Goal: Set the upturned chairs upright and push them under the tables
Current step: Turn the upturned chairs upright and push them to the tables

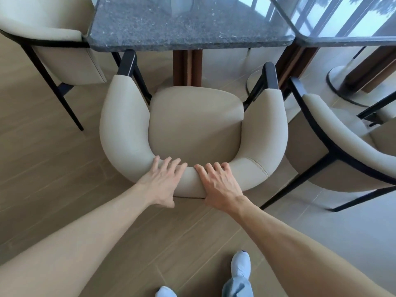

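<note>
A beige upholstered chair [195,125] with a curved backrest and black legs stands upright on the wooden floor, its seat facing the dark stone table [171,24]. The front ends of its arms reach just under the table's near edge. My left hand [162,183] lies on top of the backrest with its fingers spread and fairly straight and the thumb down the outer side. Right beside it, my right hand [218,185] grips the backrest, fingertips curled over the inner edge and thumb behind.
A second beige chair [64,61] stands upright at the table's left side. A third chair [342,146] stands close on the right, at a neighbouring table [342,39]. The brown table pedestal [187,67] is straight ahead of the seat. My feet [240,266] are behind the chair.
</note>
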